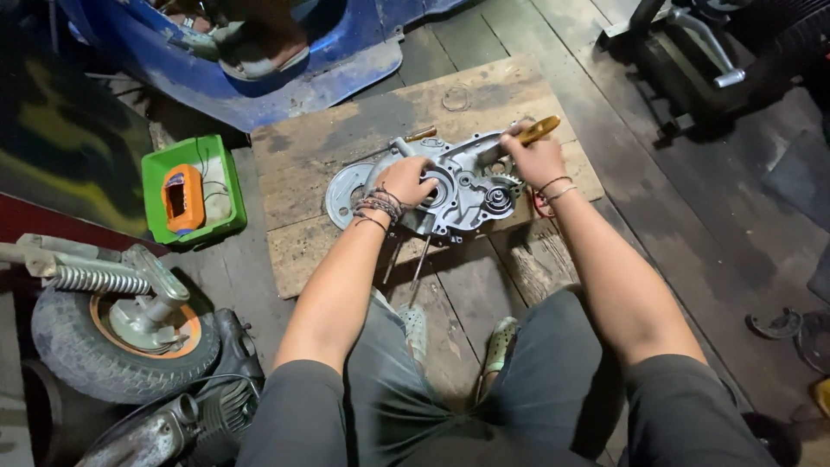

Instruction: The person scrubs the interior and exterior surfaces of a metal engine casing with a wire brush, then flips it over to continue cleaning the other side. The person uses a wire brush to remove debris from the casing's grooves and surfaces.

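A worn wooden board lies on the dark plank floor; a grey metal engine casing and a round metal plate rest on it.

Before me, an engine casing lies on a wooden board on the floor; a round plate lies at its left. A tray sits left of the board, a wheel nearer me.

Far part of worktop lay bare behind engine casing, small ring only obstacle there. Left approach narrowed by round plate and green box. Rods crossed near edge. Right floor open.
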